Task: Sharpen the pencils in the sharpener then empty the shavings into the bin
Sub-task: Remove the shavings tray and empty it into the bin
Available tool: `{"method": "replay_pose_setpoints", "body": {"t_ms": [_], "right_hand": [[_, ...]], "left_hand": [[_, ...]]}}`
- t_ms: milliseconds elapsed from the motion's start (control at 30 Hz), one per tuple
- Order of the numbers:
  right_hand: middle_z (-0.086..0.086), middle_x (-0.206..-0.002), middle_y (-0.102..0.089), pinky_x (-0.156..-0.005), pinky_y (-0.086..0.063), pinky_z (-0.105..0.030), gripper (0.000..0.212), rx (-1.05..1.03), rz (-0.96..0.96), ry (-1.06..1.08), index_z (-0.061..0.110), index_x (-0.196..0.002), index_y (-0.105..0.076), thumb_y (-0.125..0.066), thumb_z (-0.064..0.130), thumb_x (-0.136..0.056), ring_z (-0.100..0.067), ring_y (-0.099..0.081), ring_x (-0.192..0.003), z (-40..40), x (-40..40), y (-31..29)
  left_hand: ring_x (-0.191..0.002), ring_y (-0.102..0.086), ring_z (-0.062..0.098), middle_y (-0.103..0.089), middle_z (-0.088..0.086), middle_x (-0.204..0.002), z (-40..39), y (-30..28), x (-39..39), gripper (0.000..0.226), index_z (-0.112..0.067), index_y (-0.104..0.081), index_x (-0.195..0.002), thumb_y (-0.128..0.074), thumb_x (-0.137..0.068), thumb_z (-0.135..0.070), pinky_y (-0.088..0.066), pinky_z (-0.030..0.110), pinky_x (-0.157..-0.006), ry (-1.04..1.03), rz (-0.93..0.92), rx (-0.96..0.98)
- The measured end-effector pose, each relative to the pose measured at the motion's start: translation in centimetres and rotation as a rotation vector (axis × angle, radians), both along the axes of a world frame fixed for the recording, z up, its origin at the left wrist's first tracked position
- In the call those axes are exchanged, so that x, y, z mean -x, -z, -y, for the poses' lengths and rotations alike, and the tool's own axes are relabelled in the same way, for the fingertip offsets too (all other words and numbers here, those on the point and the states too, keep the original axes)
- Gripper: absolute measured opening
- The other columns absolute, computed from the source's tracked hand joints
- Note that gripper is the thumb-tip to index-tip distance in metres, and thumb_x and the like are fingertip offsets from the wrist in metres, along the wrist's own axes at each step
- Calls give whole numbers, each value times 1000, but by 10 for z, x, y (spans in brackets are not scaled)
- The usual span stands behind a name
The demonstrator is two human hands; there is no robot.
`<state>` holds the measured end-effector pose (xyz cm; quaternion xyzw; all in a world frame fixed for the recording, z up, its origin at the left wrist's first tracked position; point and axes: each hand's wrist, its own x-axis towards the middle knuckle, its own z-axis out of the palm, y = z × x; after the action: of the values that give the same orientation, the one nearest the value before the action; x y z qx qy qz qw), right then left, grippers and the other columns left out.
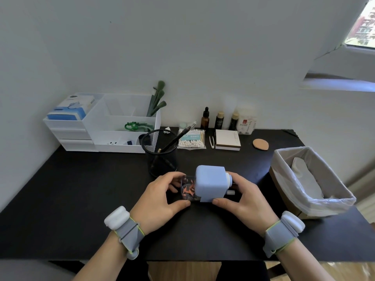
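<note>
Blue sharpener [210,182] between hands (bin [343,191] at table's right edge).

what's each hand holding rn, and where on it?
Left hand pinches the clear shavings drawer; right hand grips the blue sharpener at its crank end.

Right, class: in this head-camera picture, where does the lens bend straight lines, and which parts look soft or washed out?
Head view: wide-angle bending bows the black desk's front edge and tilts the bright, overexposed window; the whole view looks slightly soft, though the blue plastic sharpener and the shavings in its clear drawer between left hand and right hand stay readable; light is even, shadows faint.
</note>
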<state>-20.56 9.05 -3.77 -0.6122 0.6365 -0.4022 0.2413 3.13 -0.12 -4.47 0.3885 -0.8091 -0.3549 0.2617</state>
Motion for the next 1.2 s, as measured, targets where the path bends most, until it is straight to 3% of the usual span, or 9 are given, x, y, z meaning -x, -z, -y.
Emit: {"method": "replay_pose_setpoints", "body": {"t_ms": [333,600,767,1000,1200], "right_hand": [[22,-123,-62,-99,-48,-26,63,-3,48,19,33,-129,-53,-82,27,-74,4,-55,-117,-1,0,-1],[17,-122,-64,-99,-50,-33,62,1,92,49,30,-129,-54,-82,25,-75,-1,-58,-116,-1,2,1],[18,-121,-64,-99,-50,-36,61,-4,89,65,32,-128,-55,-83,26,-74,-2,-58,-116,-1,3,3],[20,-120,-64,-98,-49,-30,62,-6,69,65,34,-127,-54,-83,25,-74,2,-58,-114,0,1,2],[19,-120,-64,-98,-50,-29,62,1,59,70,33,-127,-54,-84,24,-73,1,-58,-114,0,1,2]], "left_hand": [[-99,-65,6,-63,-11,-112,-5,-1,-7,61,-29,-55,-126,-84,-73,-20,-54,27,-92,-55,-87,-64],[-105,-64,3,-66,-14,-114,-12,-2,-17,60,-31,-56,-123,-85,-72,-18,-54,32,-94,-107,-126,-113],[-109,-65,10,-68,-11,-113,-16,-5,-24,64,-30,-57,-120,-83,-62,-33,-52,32,-98,-123,-208,-223],[-110,-65,18,-68,-1,-117,-26,-13,-23,60,-18,-58,-124,-84,-71,-6,-52,28,-97,-63,-287,-269],[-113,-63,10,-67,-12,-118,-32,-28,-25,61,-28,-56,-124,-84,-73,-9,-52,28,-98,-64,-226,-217]]}}
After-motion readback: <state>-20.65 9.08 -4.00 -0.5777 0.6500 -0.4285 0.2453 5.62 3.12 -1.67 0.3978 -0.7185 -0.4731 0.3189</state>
